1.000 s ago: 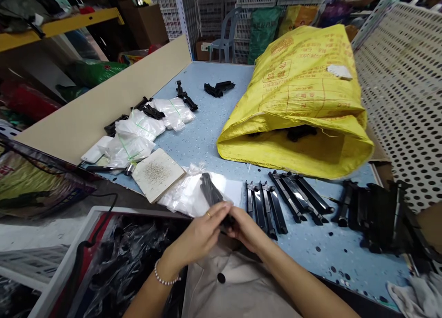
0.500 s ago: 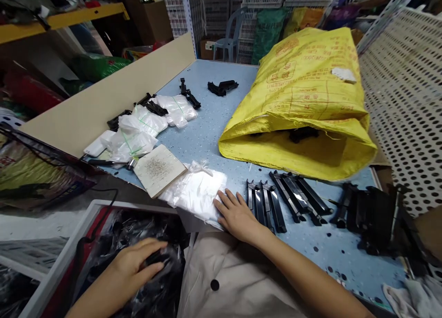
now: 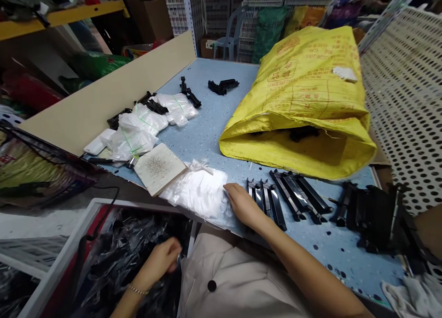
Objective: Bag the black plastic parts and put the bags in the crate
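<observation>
My right hand (image 3: 243,208) is at the right end of a stack of clear plastic bags (image 3: 196,189) near the table's front edge. Its fingers are drawn together on the edge of a bag. Below the table edge, my left hand (image 3: 163,261) is above a crate (image 3: 81,226) full of black parts in clear plastic. Its fingers are curled and smeared by motion, so what they hold, if anything, does not show. Several glossy black plastic strips (image 3: 271,200) lie just right of my right hand.
A yellow woven sack (image 3: 304,87) lies with its mouth toward me, black parts inside. More black parts (image 3: 373,216) are heaped at right. A square board (image 3: 160,168), a hammer (image 3: 113,161) and tied bag bundles (image 3: 145,120) lie at left.
My right hand has gone from lying spread on the bags to fingers drawn together at their right edge. My left hand has moved right over the crate, its fingers curling in.
</observation>
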A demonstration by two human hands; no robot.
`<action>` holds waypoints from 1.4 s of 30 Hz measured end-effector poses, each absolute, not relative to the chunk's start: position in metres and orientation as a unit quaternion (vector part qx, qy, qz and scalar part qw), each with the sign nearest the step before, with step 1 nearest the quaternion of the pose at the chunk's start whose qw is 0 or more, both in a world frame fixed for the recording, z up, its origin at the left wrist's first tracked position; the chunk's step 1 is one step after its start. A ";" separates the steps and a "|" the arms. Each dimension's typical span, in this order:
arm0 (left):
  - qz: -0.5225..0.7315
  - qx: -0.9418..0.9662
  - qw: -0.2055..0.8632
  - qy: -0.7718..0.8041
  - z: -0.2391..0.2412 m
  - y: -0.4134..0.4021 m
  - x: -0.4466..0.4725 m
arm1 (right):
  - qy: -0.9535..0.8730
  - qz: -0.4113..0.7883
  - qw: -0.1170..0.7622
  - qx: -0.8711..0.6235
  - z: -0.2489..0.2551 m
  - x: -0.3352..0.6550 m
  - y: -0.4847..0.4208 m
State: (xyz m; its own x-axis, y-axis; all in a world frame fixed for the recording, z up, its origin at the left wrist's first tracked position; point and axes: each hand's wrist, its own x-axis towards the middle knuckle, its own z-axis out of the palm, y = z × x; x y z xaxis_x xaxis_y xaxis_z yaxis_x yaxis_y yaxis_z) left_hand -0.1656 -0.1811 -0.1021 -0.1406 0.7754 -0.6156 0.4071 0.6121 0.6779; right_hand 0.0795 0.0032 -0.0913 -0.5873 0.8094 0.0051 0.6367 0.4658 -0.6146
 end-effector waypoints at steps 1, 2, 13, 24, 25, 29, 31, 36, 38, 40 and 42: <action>0.230 0.442 0.513 0.699 -0.097 -0.157 -0.150 | -0.833 0.300 0.155 -0.439 -0.090 0.080 0.008; 0.282 0.480 0.485 0.674 -0.092 -0.134 -0.131 | -0.822 0.315 0.162 -0.447 -0.088 0.080 0.011; 0.454 0.556 0.346 0.604 -0.104 -0.030 -0.068 | -0.611 0.574 0.263 -0.478 -0.076 0.109 0.006; 0.539 0.442 0.472 0.539 -0.108 -0.043 -0.072 | -0.554 0.654 0.276 -0.434 -0.081 0.076 0.005; 0.541 0.433 0.484 0.534 -0.107 -0.043 -0.074 | -0.552 0.655 0.280 -0.433 -0.080 0.077 0.004; 0.564 0.382 0.525 0.510 -0.101 -0.043 -0.076 | -0.567 0.631 0.297 -0.437 -0.080 0.078 0.000; 0.578 0.353 0.532 0.509 -0.098 -0.042 -0.077 | -0.564 0.625 0.308 -0.443 -0.080 0.079 -0.001; 0.582 0.363 0.491 0.537 -0.088 -0.041 -0.084 | -0.599 0.571 0.300 -0.474 -0.075 0.088 -0.004; 0.562 0.428 0.435 0.559 -0.081 -0.042 -0.088 | -0.676 0.487 0.254 -0.492 -0.070 0.098 -0.006; 0.498 0.535 0.362 0.579 -0.075 -0.045 -0.093 | -0.767 0.396 0.196 -0.465 -0.062 0.112 -0.004; 0.405 0.635 0.301 0.585 -0.070 -0.048 -0.095 | -0.849 0.308 0.145 -0.404 -0.054 0.128 0.003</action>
